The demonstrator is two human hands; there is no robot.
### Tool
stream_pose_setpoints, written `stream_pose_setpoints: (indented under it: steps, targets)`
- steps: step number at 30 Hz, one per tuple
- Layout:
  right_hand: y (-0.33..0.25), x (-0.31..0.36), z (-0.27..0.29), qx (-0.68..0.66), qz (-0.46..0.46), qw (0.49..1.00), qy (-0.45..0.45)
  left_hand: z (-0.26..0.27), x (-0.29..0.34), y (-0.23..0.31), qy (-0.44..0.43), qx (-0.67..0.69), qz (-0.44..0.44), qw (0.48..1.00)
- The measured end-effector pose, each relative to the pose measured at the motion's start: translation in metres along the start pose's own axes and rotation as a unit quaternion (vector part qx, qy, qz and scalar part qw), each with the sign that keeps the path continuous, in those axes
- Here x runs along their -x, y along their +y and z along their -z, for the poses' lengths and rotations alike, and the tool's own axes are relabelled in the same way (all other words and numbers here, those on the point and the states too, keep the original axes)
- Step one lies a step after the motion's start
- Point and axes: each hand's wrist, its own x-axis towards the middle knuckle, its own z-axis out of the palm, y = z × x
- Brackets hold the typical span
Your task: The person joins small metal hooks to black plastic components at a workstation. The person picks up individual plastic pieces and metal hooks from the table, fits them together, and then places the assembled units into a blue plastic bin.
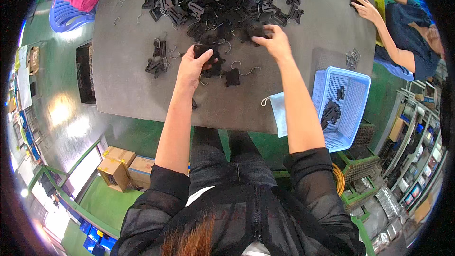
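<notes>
My left hand (194, 66) is closed on a black plastic part (204, 50), thumb on top, over a small cluster of similar black pieces. To its right and a little farther off, my right hand (276, 42) pinches another black part (258, 32) at the near edge of a large heap of black plastic parts (208, 0). That part is somewhat blurred. Bent metal wire hooks (246, 68) lie between my hands. A square black piece (232, 77) rests just nearer to me, and a few black pieces (156, 66) sit left of my left hand.
A blue perforated basket (353, 114) with some black parts stands at the table's right edge. Beside my right forearm a light-blue face mask (279, 114) hangs over the front edge. Co-workers sit at the far left and right; one person's hands (367, 7) handle black parts.
</notes>
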Motion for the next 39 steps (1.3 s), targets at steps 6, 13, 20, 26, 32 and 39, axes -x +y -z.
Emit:
stream_pose_setpoints:
  steps: [6, 13, 20, 26, 32, 39]
  targets:
    - [-0.024, -0.009, -0.029, 0.128, -0.035, 0.991, -0.025, -0.003, 0.012, -0.007, -0.044, 0.072, 0.033, 0.996]
    - [-0.015, 0.04, 0.017, -0.072, -0.098, 0.992, -0.021, -0.003, 0.017, -0.022, 0.046, -0.01, 0.031, 0.998]
    - [0.017, 0.096, 0.042, -0.296, -0.162, 0.941, 0.038, -0.09, 0.031, -0.024, 0.002, -0.033, 0.0, 0.999]
    - [0.041, 0.12, 0.065, -0.431, -0.164, 0.887, 0.036, -0.113, 0.028, -0.014, -0.006, 0.05, -0.014, 0.999]
    - [0.04, 0.121, 0.066, -0.196, -0.16, 0.958, 0.135, -0.109, 0.031, -0.017, -0.029, 0.013, 0.047, 0.998]
    - [0.031, 0.137, 0.064, -0.486, -0.177, 0.856, 0.004, -0.116, 0.039, -0.024, -0.018, -0.001, 0.04, 0.999]
